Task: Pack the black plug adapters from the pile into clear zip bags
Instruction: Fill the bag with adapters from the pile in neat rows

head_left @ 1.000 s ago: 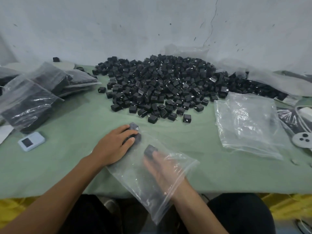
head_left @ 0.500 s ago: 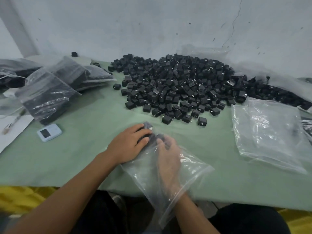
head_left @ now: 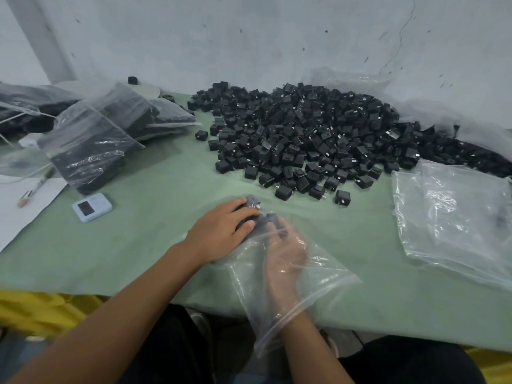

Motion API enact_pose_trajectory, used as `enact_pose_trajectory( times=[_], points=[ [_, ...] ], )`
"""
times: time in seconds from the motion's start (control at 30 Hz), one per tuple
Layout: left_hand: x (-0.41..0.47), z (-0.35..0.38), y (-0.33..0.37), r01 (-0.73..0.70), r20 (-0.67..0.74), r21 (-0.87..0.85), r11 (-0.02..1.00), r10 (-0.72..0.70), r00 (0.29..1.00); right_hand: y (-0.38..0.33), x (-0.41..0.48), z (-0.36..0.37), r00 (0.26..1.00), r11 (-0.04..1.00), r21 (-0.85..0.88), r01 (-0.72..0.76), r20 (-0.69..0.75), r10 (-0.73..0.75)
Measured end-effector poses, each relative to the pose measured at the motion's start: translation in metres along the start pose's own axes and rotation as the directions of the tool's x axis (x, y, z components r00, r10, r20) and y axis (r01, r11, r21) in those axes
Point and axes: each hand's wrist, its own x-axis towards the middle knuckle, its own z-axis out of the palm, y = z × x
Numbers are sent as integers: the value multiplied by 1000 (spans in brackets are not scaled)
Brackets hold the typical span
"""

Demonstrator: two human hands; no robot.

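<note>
So the left grip [head_left: 221,231] curls over the bagged adapters [head_left: 249,200] through the zip bag [head_left: 318,275], probably pinning them. Meanwhile the right grip [head_left: 285,256] sits inside it; can't tell if it's closed.

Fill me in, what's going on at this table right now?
A person is packing a clear zip bag. The left hand grips its far end over black adapters inside. The right hand is inside the bag, fingertips at those adapters; its grip is unclear through the plastic. The adapter pile lies behind, with filled bags at left and empty bags at right.
</note>
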Motion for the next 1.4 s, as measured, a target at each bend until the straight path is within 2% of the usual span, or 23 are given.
enact_pose_trajectory(
  times=[0.1, 0.17, 0.23, 0.33, 0.43, 0.57, 0.67, 0.77, 0.9, 1.1, 1.2, 1.3, 1.4],
  points=[
    [1, 0, 2, -7, -4, 10, 1000, 7, 1000, -1, 4, 6, 991, 998, -28, -50, -123, 47],
    [0, 0, 2, -6, -8, 8, 1000, 6, 1000, 0, 3, 9, 990, 1000, 16, -15, -140, 17],
    [0, 0, 2, 1, 1, 8, 1000, -1, 1000, 3, 3, 3, 995, 999, 53, -2, -95, 7],
    [0, -1, 2, 14, 7, 7, 1000, -14, 1000, 14, 7, -6, 998, 996, -84, 4, 56, 1],
    [0, 0, 2, 21, -4, 8, 1000, -21, 1000, 15, 6, -7, 998, 995, 79, -57, 40, 54],
    [1, 0, 2, 30, 2, 7, 1000, -30, 1000, 14, 6, -7, 995, 992, 106, -66, 79, 58],
    [1, 1, 2, 35, 10, 11, 999, -35, 999, 12, 4, -9, 995, 976, 205, -76, 73, 62],
    [1, 1, 2, 43, 12, 13, 999, -43, 999, 11, -3, -15, 993, 994, 55, 94, 67, -97],
    [2, 1, 0, 31, 16, 25, 999, -32, 999, 12, -6, -17, 927, 931, -132, 341, 209, -310],
    [3, 2, 0, 34, 20, 28, 999, -35, 999, 16, -2, -14, 948, 946, -163, 280, 201, -246],
    [2, 2, 0, 32, 10, 42, 999, -33, 999, 14, 1, -16, 949, 952, -175, 250, 241, -205],
    [2, 2, -1, 28, 8, 42, 999, -28, 1000, 13, 3, -19, 932, 971, -103, 217, 317, -175],
    [2, 1, -2, 34, 24, 32, 999, -35, 999, 10, 4, -22, 913, 941, -208, 265, 367, -176]
  ],
)
